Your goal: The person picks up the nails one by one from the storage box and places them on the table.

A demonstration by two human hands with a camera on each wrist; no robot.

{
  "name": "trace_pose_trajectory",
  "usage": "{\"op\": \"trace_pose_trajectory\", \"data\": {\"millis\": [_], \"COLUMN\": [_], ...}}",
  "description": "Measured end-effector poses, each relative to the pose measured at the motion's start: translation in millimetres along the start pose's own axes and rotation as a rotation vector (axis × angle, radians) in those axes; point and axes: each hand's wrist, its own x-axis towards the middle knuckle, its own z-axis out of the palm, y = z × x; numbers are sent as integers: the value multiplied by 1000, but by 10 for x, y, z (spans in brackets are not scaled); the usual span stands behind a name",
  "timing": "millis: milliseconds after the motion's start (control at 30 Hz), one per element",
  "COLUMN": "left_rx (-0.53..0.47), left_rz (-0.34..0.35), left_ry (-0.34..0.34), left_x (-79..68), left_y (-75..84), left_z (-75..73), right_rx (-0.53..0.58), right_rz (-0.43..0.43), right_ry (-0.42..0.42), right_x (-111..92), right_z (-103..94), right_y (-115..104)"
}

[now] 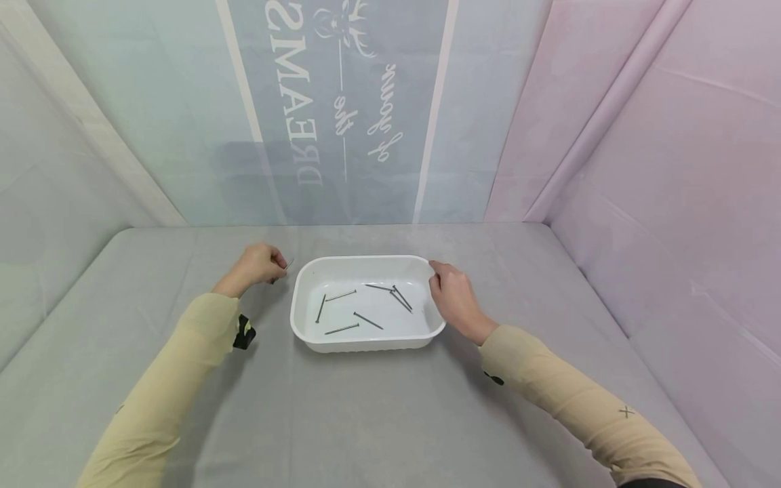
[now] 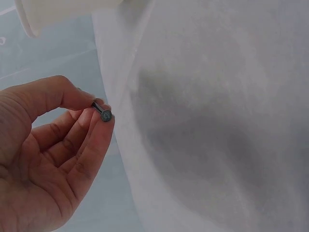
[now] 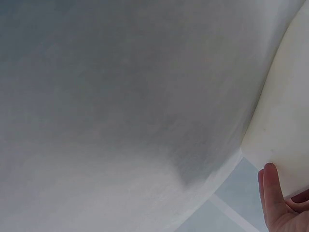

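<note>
Left of the white tray [image 1: 372, 342], my left hand [image 1: 259, 264] pinches a nail [image 2: 106, 115] between thumb and fingers, held above the table. In the left wrist view its round head faces the camera. At the tray's right end, my right hand [image 1: 456, 298] grips the rim. The right wrist view has its fingers [image 3: 272, 186] against the tray's outer wall, with the thumb partly hidden. Several dark nails lie loose on the tray's floor, such as one nail [image 1: 369, 320] near the middle. A few overlap toward the right side.
A grey cloth covers the table [image 1: 366, 420] under the tray. Behind it hangs a blue-grey fabric backdrop [image 1: 366, 196] with mirrored white lettering. Pale fabric walls [image 1: 683, 203] rise on both sides. A black strap piece [image 1: 245, 333] shows at the left sleeve.
</note>
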Motion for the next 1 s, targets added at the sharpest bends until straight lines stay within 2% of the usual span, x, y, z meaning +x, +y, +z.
{"op": "trace_pose_trajectory", "data": {"millis": [433, 1000], "left_rx": [6, 18], "left_rz": [-48, -93], "left_ry": [-73, -99], "left_x": [10, 11], "left_y": [-70, -130], "left_z": [41, 92], "right_rx": [18, 13], "right_rz": [-1, -3], "right_ry": [-9, 0], "right_x": [7, -5], "right_z": [1, -6], "right_y": [11, -3]}}
